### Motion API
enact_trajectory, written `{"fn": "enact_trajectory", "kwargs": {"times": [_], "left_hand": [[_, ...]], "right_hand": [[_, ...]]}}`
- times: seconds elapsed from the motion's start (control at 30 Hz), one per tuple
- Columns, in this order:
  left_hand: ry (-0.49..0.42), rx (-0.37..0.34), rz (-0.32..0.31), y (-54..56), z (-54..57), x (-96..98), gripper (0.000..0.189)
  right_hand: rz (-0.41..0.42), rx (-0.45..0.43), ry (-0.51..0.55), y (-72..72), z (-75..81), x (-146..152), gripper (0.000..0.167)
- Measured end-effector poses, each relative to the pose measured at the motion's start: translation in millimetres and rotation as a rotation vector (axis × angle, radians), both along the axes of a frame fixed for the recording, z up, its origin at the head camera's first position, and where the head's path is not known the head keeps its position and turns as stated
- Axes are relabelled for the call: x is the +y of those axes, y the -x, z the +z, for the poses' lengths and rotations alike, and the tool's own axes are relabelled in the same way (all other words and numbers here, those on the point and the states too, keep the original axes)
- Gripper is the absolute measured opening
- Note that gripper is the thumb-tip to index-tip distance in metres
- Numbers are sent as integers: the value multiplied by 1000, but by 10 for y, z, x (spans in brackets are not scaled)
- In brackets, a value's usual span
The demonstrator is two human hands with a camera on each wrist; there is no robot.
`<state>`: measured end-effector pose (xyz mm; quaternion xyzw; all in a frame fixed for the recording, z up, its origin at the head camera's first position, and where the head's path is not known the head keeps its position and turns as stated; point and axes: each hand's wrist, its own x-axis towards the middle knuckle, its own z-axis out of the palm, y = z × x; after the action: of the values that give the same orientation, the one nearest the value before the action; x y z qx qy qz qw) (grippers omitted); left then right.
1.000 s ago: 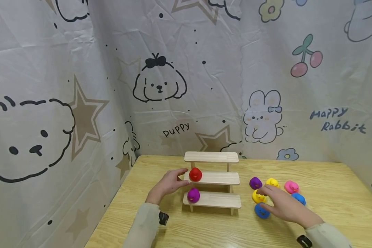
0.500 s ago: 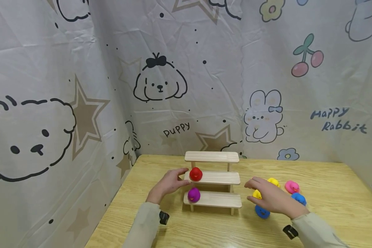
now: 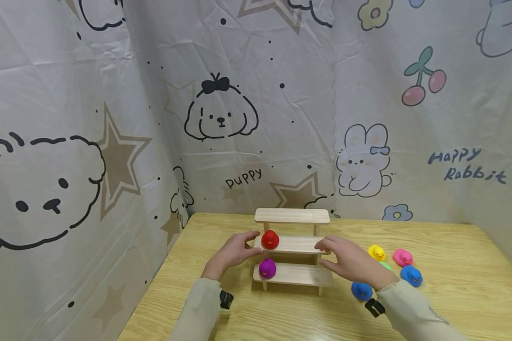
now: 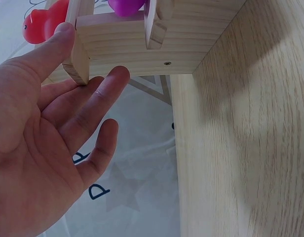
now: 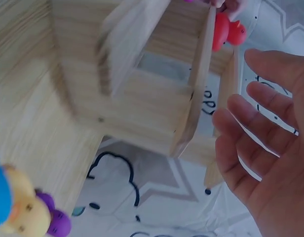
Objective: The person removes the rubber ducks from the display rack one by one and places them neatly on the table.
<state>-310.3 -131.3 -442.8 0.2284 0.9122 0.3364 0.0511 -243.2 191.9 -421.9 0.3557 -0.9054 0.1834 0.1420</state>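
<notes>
A small three-tier wooden stand (image 3: 292,216) sits on the table. On its middle tier, at the left end, is a red rubber duck (image 3: 270,240); below it, a purple rubber duck (image 3: 267,268) occupies the bottom tier's left end. My left hand (image 3: 232,253) holds the middle tier's left end, thumb (image 4: 63,37) on the board's edge and the other fingers reaching behind it. My right hand (image 3: 356,263) hovers by the right end of that same tier, fingers loosely bent. The right wrist view shows a gap between this hand (image 5: 275,133) and the boards, with nothing held.
Right of the stand, several rubber ducks lie on the table: yellow (image 3: 376,253), pink (image 3: 403,257), blue (image 3: 411,276), another blue (image 3: 361,291) and a green one (image 3: 385,265), partly hidden by my right hand. A printed cloth (image 3: 281,118) hangs behind the table.
My right hand has moved left, from above the loose ducks to the stand's right side, uncovering some ducks and covering others. The left hand stays at the middle tier.
</notes>
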Motion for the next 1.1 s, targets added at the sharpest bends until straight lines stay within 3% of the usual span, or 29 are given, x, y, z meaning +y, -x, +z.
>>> {"fn": "enact_trajectory", "kwargs": {"times": [0.13, 0.43, 0.93, 1.1], "left_hand": [[2, -1, 1, 6, -13, 5, 57], [3, -8, -1, 20, -29, 6, 58], [8, -22, -27, 47, 8, -29, 59], [-5, -24, -33, 36, 4, -38, 59]], "right_hand": [[6, -19, 6, 41, 40, -132, 28], [48, 42, 21, 157, 48, -359, 28], [31, -22, 42, 263, 65, -567, 34], [37, 6, 56, 305, 69, -632, 36]]}}
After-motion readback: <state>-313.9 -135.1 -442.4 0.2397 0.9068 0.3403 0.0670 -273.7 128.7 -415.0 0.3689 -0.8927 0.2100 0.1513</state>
